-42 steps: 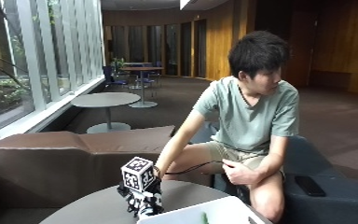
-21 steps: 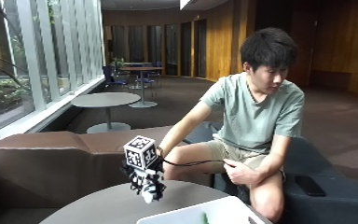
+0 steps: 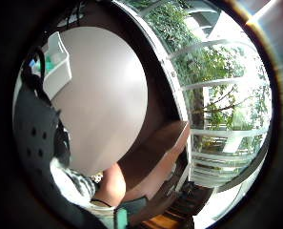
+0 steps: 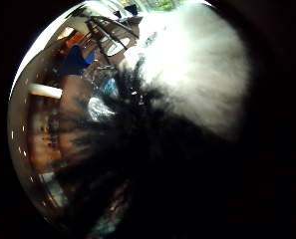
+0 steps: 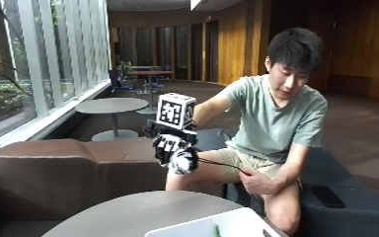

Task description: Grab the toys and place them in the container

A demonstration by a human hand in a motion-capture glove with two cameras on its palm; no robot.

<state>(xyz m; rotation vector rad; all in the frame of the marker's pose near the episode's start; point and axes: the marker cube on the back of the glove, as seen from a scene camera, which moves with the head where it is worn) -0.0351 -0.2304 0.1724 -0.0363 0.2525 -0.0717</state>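
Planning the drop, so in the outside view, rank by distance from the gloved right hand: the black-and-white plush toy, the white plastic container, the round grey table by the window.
1. Black-and-white plush toy: gripped in the gloved right hand.
2. White plastic container: below, on the near table.
3. Round grey table: far behind, by the window.

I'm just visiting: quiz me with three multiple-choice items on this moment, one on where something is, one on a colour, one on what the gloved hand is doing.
1. Where is the plush toy?
A. on the table
B. in the air above the table
C. in the container

2. The container is
A. white
B. red
C. black

3. The right hand
A. lies flat on the table
B. hangs with nothing in it
C. grips the toy

Answers: 1 B, the toy hangs well above the table. 2 A, its rim is white. 3 C, the gloved fingers curl round the black-and-white fur.
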